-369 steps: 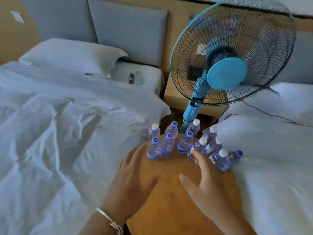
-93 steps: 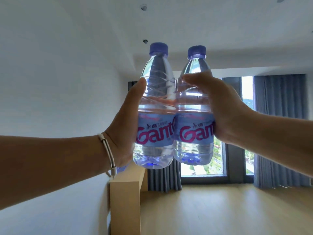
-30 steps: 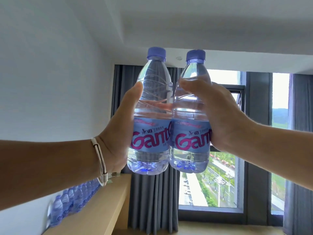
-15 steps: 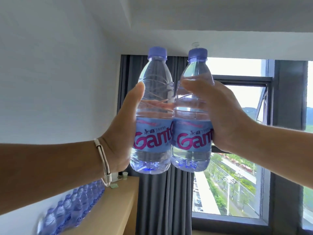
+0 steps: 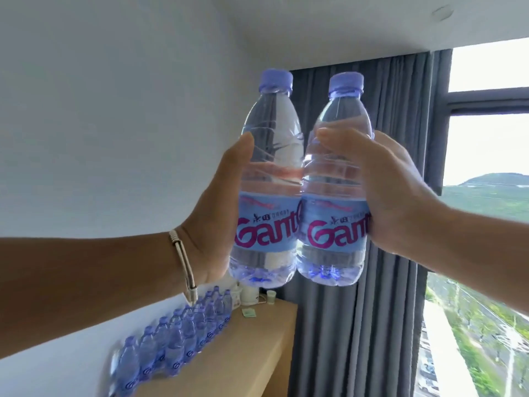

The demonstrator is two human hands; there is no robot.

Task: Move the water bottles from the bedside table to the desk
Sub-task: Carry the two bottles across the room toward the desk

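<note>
The left hand [image 5: 213,224] grips one clear plastic purple-capped water bottle [image 5: 269,179], thumb up its side; the right hand [image 5: 392,196] wraps another such bottle [image 5: 336,181]. Both are upright, touching, above the light wooden desk [image 5: 243,348].

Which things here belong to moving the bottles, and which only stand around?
Job: left bottle in left hand; right bottle in right hand; bottle rows; desk.
Around: cups, curtain, window.
</note>
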